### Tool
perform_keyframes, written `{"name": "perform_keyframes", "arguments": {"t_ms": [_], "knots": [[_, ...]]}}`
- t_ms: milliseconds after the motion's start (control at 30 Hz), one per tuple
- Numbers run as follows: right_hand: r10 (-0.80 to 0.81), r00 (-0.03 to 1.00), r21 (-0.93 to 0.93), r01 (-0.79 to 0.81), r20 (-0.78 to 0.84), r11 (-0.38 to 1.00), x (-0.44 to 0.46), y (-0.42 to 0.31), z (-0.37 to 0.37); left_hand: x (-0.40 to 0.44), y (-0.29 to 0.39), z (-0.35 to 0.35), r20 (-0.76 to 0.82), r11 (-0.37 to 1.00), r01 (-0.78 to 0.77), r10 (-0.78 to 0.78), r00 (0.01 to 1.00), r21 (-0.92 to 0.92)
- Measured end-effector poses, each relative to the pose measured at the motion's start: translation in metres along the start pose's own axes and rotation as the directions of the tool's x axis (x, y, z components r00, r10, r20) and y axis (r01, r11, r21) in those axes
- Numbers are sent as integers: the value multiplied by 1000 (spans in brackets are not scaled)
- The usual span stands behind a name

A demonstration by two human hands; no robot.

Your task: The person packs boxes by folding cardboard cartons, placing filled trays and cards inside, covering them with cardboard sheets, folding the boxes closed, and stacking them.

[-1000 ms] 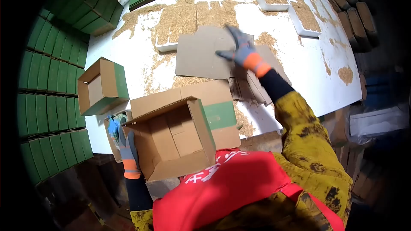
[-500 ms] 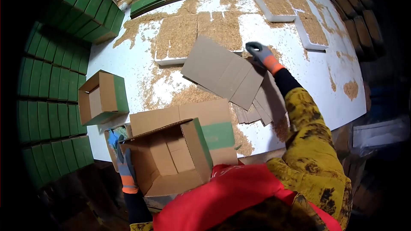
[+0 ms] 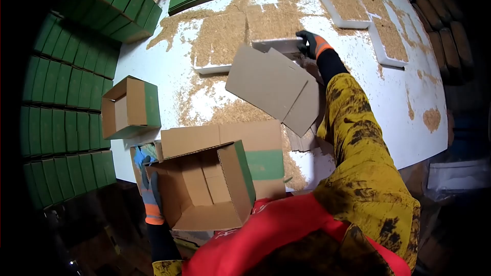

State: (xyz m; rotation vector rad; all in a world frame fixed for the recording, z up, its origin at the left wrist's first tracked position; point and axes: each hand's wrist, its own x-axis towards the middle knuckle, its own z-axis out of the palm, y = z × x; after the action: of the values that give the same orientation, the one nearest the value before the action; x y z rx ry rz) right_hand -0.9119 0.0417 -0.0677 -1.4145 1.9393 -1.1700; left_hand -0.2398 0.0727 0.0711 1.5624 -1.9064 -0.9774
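With left hand (image 3: 152,194) flat against open brown-and-green cardboard box (image 3: 204,186) at seven o'clock, right hand (image 3: 313,46) bent at white rectangular tray (image 3: 275,46) at one; cannot tell whether gripping either. Could spill tan shavings (image 3: 273,23) if tilted, or catch loose grey-brown cardboard sheets (image 3: 268,79) just beside.

No lettering I can read from here
On the red apron (image 3: 291,220), by the near edge of the white table (image 3: 388,128), scraps of white marking (image 3: 223,234) show toward the left; folds cut them short and I can't make out a character.
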Motion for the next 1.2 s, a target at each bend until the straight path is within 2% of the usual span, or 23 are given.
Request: {"name": "perform_keyframes", "arguments": {"t_ms": [33,100,167,200,267,367,400,433,467,500,533,600,633,667,833,900,933,967,1000,1067,1133,1167,1200], "knots": [[118,992,-41,-117,43,992,7,-10,-12,3,8,1,14,1000,-14,14,1000,-1],[112,992,-164,-101,60,981,10,-27,-31,6,20,1,45,999,-37,37,998,-1],[-252,967,-341,229,-25,912,15,-9,-48,3,25,1,81,998,-59,58,995,0],[-279,960,-375,253,-16,892,14,-6,-57,0,12,-4,109,945,-234,214,971,228],[-271,963,-428,248,7,869,-1,-4,-74,-1,-20,-16,268,606,-532,475,838,591],[86,994,-21,-85,71,996,-61,-19,-92,1,-29,-15,241,778,-487,424,873,397],[186,980,1,-187,73,982,-86,-19,-97,3,-30,-14,229,816,-454,395,890,357],[234,970,251,-243,66,937,-115,-11,-96,4,-31,-12,212,852,-414,362,908,320],[280,958,487,-273,60,830,-143,-2,-95,7,-32,-12,202,867,-388,339,919,311],[583,806,606,-517,107,604,-165,-17,-91,8,-34,-11,196,878,-371,324,925,302],[817,559,737,-610,141,290,-187,-35,-87,8,-36,-11,190,884,-357,311,931,302],[621,783,717,-412,-37,562,-249,-56,-73,8,-42,-13,182,890,-344,301,936,300],[656,754,773,-423,11,473,-269,-35,-68,8,-45,-14,180,892,-341,298,938,298],[479,869,642,-300,-120,705,-283,-30,-57,9,-47,-14,179,894,-336,293,939,298],[729,675,703,-463,-115,539,-292,-36,-41,17,-56,-16,182,912,-318,277,943,260],[694,608,815,-128,-385,565,-295,-35,-20,19,-59,-19,175,923,-305,268,947,236],[718,546,817,-102,-431,568,-305,-10,-8,21,-61,-20,166,932,-292,260,951,217],[796,483,869,-128,-365,477,-311,-46,-2,23,-62,-20,159,939,-282,253,954,197],[822,517,923,-140,-240,358,-321,-46,8,24,-63,-21,145,953,-261,239,960,157],[904,417,891,-368,-97,266,-321,-39,35,26,-68,-21,98,982,-187,183,978,34],[817,421,757,-355,-394,549,-306,9,68,27,-74,-20,64,988,-133,138,988,-73],[838,449,768,-401,-310,499,-304,7,61,30,-79,-19,66,986,-154,158,985,-63],[852,473,770,-450,-224,452,-301,4,54,30,-85,-21,140,930,-328,307,941,164]]}}
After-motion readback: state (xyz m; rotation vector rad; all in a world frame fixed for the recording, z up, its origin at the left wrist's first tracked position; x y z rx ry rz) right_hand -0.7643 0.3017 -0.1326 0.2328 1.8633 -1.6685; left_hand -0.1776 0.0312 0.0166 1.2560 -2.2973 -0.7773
